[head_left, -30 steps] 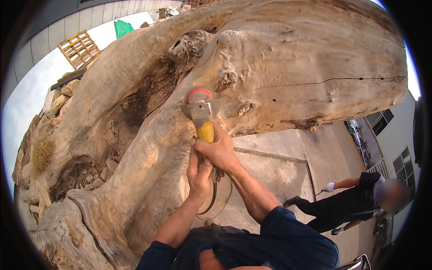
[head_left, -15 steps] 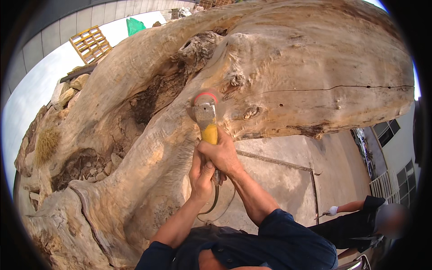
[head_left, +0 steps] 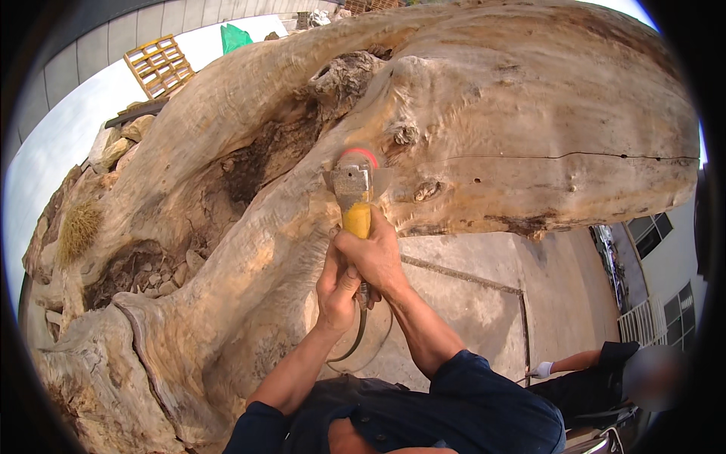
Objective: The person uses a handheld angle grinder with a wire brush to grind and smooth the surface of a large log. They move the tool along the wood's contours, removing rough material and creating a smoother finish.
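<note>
An angle grinder (head_left: 352, 185) with a yellow body, a worn metal head and a red-rimmed disc stands in front of me, its disc end against a huge weathered tree trunk (head_left: 514, 113). Wrapped round the yellow body is my right hand (head_left: 378, 253), closed. My left hand (head_left: 336, 291) grips the rear end of the grinder just below it, fingers closed and partly hidden. From that end a dark cord (head_left: 357, 344) curves down toward me. Pale, rippled wood surrounds the disc, whose contact with the surface is hidden beneath the head.
A deep hollow (head_left: 276, 155) and knots mark the trunk. Stones (head_left: 113, 151), a dry grass tuft (head_left: 79, 228) and a wooden pallet (head_left: 159, 66) lie to the left. Concrete floor (head_left: 469, 265) is below. At lower right, another person's white-gloved hand (head_left: 541, 370) holds a long thin rod.
The grinder has shifted slightly right against the trunk, both hands still on it. The other person's gloved hand has moved a little down and left. The whole view has turned slightly.
</note>
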`<state>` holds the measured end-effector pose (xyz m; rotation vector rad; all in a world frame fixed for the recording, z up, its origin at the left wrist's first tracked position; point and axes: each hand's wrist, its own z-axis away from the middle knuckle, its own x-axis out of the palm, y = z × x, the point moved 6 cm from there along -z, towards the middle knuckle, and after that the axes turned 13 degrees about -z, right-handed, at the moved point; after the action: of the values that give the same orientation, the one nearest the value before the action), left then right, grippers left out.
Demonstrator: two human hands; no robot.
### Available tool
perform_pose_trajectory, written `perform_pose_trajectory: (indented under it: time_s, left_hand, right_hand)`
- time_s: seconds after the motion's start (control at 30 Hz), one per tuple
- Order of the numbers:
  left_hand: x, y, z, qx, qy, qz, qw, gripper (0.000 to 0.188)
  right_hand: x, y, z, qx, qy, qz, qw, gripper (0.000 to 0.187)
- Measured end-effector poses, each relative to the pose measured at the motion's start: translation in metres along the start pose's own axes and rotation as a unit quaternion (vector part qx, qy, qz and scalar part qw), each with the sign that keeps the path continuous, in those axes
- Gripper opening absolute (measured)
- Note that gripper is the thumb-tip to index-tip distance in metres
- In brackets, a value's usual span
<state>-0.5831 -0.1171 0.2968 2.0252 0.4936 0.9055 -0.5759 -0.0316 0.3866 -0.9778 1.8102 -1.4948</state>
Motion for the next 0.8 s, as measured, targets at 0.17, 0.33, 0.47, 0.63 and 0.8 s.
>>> perform_pose_trajectory:
  time_s: [0.17, 0.33, 0.47, 0.63, 0.8]
  left_hand:
    - [0.014, 0.001, -0.008, 0.000, -0.021, 0.061, 0.998, 0.066]
    - [0.004, -0.005, 0.011, -0.008, 0.047, 0.014, 0.999, 0.069]
    - [0.008, 0.019, 0.006, -0.011, 0.011, 0.006, 1.000, 0.069]
    - [0.008, 0.017, 0.009, -0.001, 0.026, 0.007, 1.000, 0.070]
    - [0.007, 0.003, 0.013, -0.011, -0.002, 0.048, 0.999, 0.066]
  right_hand:
    - [-0.009, -0.004, -0.003, -0.013, 0.008, -0.013, 1.000, 0.032]
    - [-0.001, 0.012, 0.001, 0.024, -0.040, -0.019, 0.999, 0.032]
    - [-0.001, 0.005, 0.005, 0.038, -0.015, -0.051, 0.998, 0.036]
    - [-0.004, 0.019, 0.004, 0.074, -0.032, -0.059, 0.995, 0.036]
    - [-0.005, 0.011, 0.008, -0.004, -0.020, 0.014, 1.000, 0.036]
